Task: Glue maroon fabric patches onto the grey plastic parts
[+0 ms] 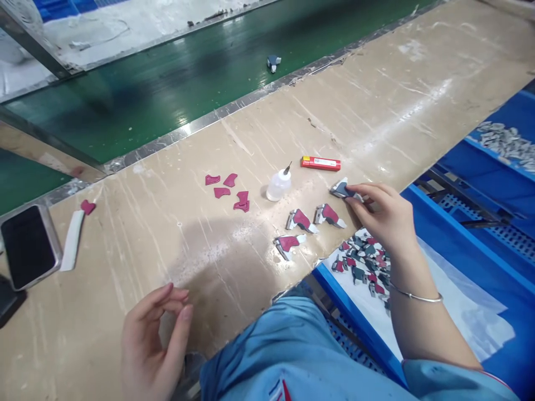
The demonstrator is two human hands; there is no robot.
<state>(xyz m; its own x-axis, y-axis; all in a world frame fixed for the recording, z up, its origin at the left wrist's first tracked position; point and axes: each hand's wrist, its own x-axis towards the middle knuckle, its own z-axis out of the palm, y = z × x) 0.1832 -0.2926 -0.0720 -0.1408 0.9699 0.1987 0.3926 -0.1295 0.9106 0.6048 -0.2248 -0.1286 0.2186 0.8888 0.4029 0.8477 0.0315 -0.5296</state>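
My right hand (384, 217) pinches a small white and dark blue-grey plastic part (340, 188) between thumb and fingers at the right of the table. Close by lie three similar parts with dark red faces: one part (300, 219), a second part (329, 215) and a third part (288, 243). Low over the front of the table, my left hand (154, 340) is half curled, thumb apart from the fingers, with nothing in it. Several loose dark red flat pieces (222, 192) lie left of a squeeze bottle (278, 186) with a needle tip.
Behind the bottle lies a red box (320, 163). A phone (30, 245) and a white strip (72, 240) are at the left. Beyond the table's far edge runs a green belt (175, 94) carrying one part (273, 63). Below right, a blue bin (443, 223) holds many parts.
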